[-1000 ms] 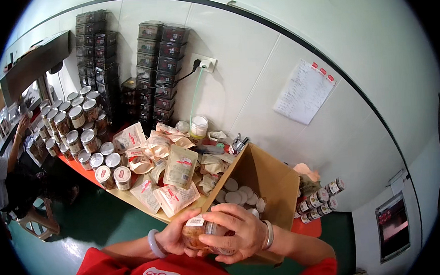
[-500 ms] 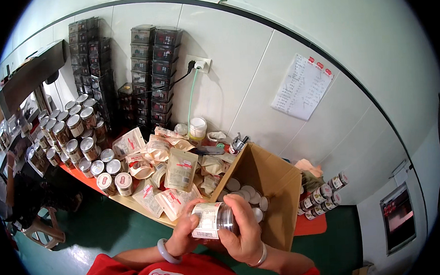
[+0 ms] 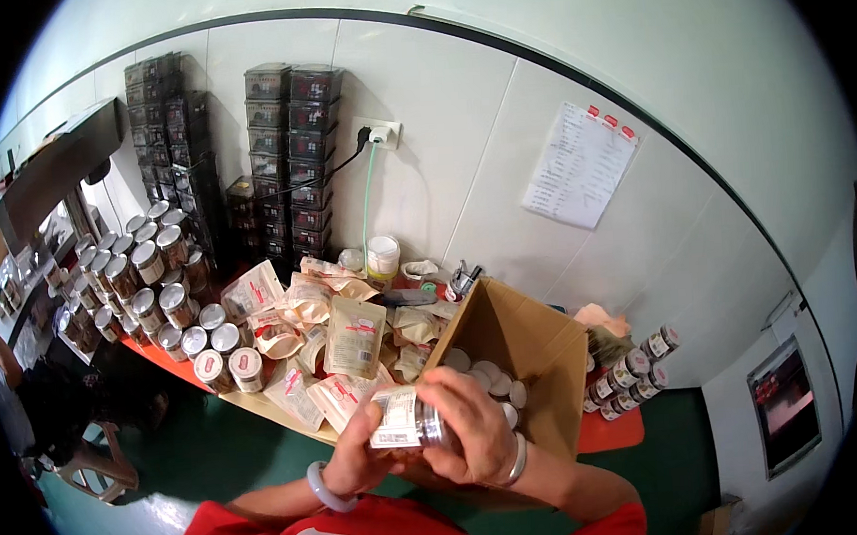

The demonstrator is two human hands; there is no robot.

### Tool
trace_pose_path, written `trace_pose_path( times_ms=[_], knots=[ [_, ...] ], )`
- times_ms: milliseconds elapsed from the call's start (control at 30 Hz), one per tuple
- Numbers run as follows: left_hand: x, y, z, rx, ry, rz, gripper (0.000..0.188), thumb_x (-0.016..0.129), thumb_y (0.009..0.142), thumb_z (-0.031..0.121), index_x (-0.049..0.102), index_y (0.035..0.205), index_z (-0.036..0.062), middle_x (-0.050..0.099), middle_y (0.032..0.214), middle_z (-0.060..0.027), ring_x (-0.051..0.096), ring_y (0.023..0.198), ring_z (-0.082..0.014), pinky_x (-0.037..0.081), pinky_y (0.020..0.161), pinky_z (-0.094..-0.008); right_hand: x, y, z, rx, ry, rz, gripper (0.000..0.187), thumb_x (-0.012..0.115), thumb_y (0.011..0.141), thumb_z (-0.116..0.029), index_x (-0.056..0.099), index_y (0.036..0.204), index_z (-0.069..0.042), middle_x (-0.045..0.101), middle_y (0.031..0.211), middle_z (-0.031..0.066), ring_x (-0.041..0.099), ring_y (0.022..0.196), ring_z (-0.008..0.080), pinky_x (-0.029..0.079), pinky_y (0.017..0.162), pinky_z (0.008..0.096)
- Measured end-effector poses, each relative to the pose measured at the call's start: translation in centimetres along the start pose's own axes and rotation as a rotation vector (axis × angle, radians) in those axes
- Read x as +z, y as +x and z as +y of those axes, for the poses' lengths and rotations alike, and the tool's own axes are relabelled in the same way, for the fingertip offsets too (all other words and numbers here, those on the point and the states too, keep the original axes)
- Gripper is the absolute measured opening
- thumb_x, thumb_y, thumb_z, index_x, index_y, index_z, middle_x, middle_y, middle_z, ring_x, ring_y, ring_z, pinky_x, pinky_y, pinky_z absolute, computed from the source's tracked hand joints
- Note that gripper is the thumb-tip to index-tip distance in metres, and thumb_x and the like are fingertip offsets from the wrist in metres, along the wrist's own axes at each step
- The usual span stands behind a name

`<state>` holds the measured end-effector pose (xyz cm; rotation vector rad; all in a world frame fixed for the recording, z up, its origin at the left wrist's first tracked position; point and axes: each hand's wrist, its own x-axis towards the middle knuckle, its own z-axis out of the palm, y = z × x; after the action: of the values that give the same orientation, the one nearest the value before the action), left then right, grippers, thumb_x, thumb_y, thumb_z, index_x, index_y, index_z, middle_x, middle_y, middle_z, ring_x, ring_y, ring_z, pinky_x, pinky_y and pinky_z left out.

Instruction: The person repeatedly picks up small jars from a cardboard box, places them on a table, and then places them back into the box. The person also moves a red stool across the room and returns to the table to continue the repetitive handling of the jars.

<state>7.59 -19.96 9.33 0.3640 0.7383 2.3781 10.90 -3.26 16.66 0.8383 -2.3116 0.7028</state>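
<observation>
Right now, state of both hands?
Left hand: closed, holding the labelled jar by its left part.
Right hand: closed, holding the same jar by its right end.

- The jar (image 3: 394,420) is showing its pale label where brown contents were facing up a second ago.
- The right hand (image 3: 478,432) is clasping the jar's right end, no longer spreading its fingers across it.
- A co-worker's arm (image 3: 5,357) is hanging lower, nearer the left edge.
</observation>
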Motion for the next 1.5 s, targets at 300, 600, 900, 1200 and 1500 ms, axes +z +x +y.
trace_pose_path(
  times_ms=[300, 600, 900, 1200, 1500],
  knots=[
    [0.8, 1.9, 0.3, 0.257, 0.208, 0.035, 0.069, 0.063, 0.081, 0.043, 0.033, 0.132, 0.0072, 0.051, 0.115, -0.0114, 0.057, 0.100, -0.0210, 0.051, 0.082, -0.0323, 0.3, 1.1, 0.1, 0.292, 0.157, 0.151, 0.043, 0.059, 0.086, -0.019, 0.048, 0.121, 0.005, 0.057, 0.112, 0.0225, 0.058, 0.098, 0.0357, 0.046, 0.087, 0.0385],
    [2.7, 1.3, 2.8, -0.427, 0.011, 0.071, 0.057, 0.037, 0.088, 0.062, 0.057, 0.113, 0.0147, 0.065, 0.083, -0.0038, 0.059, 0.058, -0.0180, 0.042, 0.042, -0.0246, -1.5, 0.4, -0.7, 0.012, -0.039, 0.067, 0.051, 0.072, 0.072, -0.021, 0.057, 0.115, 0.001, 0.055, 0.115, 0.0202, 0.057, 0.100, 0.0367, 0.046, 0.087, 0.0421],
    [-2.1, 3.9, -2.4, 0.372, 0.487, 0.002, 0.070, 0.062, 0.081, 0.043, 0.032, 0.131, 0.0033, 0.048, 0.115, -0.0106, 0.051, 0.102, -0.0180, 0.043, 0.089, -0.0309, 0.3, -0.1, 1.0, 0.652, 0.320, 0.149, 0.031, 0.047, 0.095, -0.019, 0.049, 0.118, 0.001, 0.058, 0.106, 0.0179, 0.059, 0.092, 0.0244, 0.046, 0.081, 0.0327],
    [2.2, 4.2, -0.1, 0.191, 0.238, -0.127, 0.074, 0.061, 0.081, 0.051, 0.032, 0.130, 0.0042, 0.052, 0.118, -0.0143, 0.057, 0.103, -0.0238, 0.048, 0.089, -0.0349, -2.3, -0.6, -1.3, 0.388, 0.119, 0.187, 0.063, 0.058, 0.083, -0.027, 0.036, 0.134, 0.003, 0.047, 0.123, 0.0215, 0.048, 0.113, 0.0349, 0.036, 0.100, 0.0384],
    [5.3, 6.2, -4.5, 0.282, 0.334, -0.266, 0.068, 0.052, 0.085, 0.046, 0.029, 0.136, 0.0070, 0.049, 0.126, -0.0158, 0.052, 0.113, -0.0276, 0.044, 0.096, -0.0394, -6.6, -3.8, -0.4, 0.475, 0.126, 0.294, 0.058, 0.058, 0.083, -0.021, 0.039, 0.133, 0.001, 0.049, 0.122, 0.0204, 0.052, 0.109, 0.0337, 0.040, 0.096, 0.0381]
  ],
)
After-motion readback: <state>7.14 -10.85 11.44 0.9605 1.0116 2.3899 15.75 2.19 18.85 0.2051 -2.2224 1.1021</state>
